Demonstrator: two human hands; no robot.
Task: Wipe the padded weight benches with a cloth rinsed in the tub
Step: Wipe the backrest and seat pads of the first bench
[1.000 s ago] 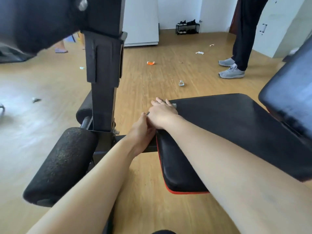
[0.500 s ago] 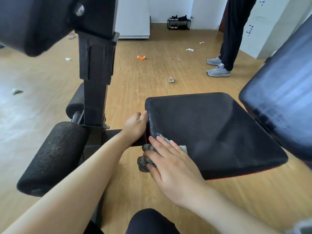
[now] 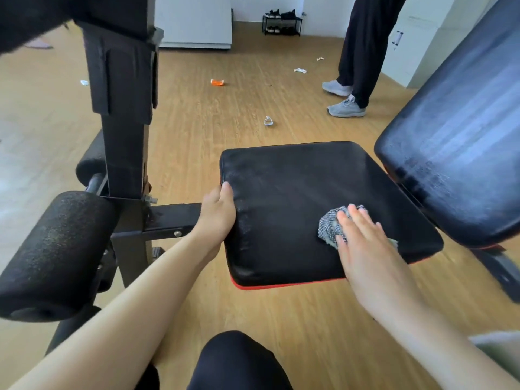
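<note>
Right hand (image 3: 365, 249) flat, fingers straight, pressing one checkered cloth (image 3: 329, 227) onto one smooth black pad (image 3: 281, 192); left hand (image 3: 218, 216) grips its edge.

Single head view, wide-angle, looking forward-down, close above seat pad (image 3: 295, 192).

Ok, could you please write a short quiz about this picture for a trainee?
1. What does the left hand grip?
2. True or false: the cloth lies on the floor.
3. The right hand presses the cloth on: A) the foam roller, B) the seat pad, C) the backrest.
Key: 1. the seat pad's edge; 2. false; 3. B.
</note>
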